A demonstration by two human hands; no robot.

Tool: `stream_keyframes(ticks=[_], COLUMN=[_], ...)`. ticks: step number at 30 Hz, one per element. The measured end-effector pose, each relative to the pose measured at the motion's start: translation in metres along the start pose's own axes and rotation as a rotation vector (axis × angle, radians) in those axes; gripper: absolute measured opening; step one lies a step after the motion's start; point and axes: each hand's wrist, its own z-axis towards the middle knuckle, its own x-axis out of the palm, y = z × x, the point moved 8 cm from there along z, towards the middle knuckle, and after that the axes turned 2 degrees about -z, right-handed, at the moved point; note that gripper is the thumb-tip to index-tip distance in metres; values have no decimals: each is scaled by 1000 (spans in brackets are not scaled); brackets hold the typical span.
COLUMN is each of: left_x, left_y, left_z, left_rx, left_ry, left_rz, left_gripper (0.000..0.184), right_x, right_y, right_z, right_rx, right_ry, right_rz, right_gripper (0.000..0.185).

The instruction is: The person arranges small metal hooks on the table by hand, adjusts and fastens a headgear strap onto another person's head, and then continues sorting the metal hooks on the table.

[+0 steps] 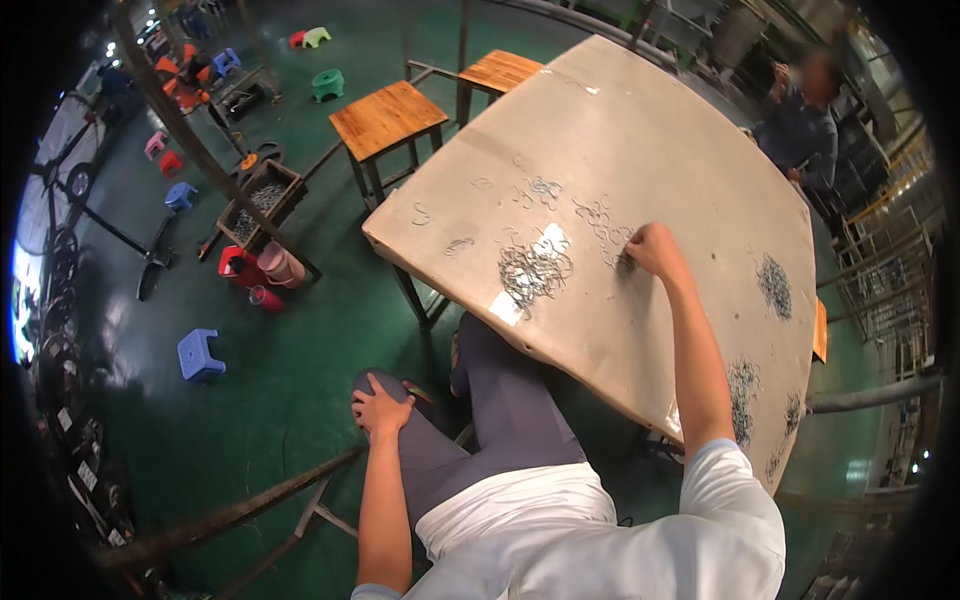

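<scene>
My right hand [652, 248] is down on the beige tabletop [480, 170], its fingers drawn together at the edge of a loose scatter of thin, curved metal wire pieces [600, 222]. What the fingertips hold, if anything, is too small to make out. Left of that hand lies a denser heap of the same curved pieces [533, 272]. A smaller cluster [543, 191] sits farther back. My left hand [383, 408] rests on my knee, fingers spread, holding nothing.
More wire heaps [773, 286] lie along the table's right side. Wooden stools [388, 118] stand beyond its left edge. A person [805, 130] is at the far right. On the green floor are a blue stool [201, 355], a pink bucket [281, 265] and a metal-filled box [262, 200].
</scene>
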Motion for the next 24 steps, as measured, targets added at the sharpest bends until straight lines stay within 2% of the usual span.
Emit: stream_keyframes(ticks=[6,12,15,18,19,22,24], left_x=[-4,-5,-4,-2,-2,-5,-5], left_y=[-1,4,7,7,6,5,6], left_z=[-1,-1,0,3,2,-1,-2], left_rx=[-55,-54,-58,-56,-54,-57,-60], left_ry=[-18,-13,-27,-35,-33,-29,-25], left_rz=[42,19,18,30,29,18,9], left_gripper=[112,112,111,111,111,110,110], right_x=[3,5,-8,18,16,20,19], right_y=[6,8,37,58,66,76,77], right_z=[10,11,-2,0,-3,1,-1], right_rx=[97,100,105,50,47,64,36], right_ry=[50,51,83,477,479,702,734], right_rz=[-49,-93,201,1025,1186,1492,1511], right_gripper=[28,34,31,22,18,21,25])
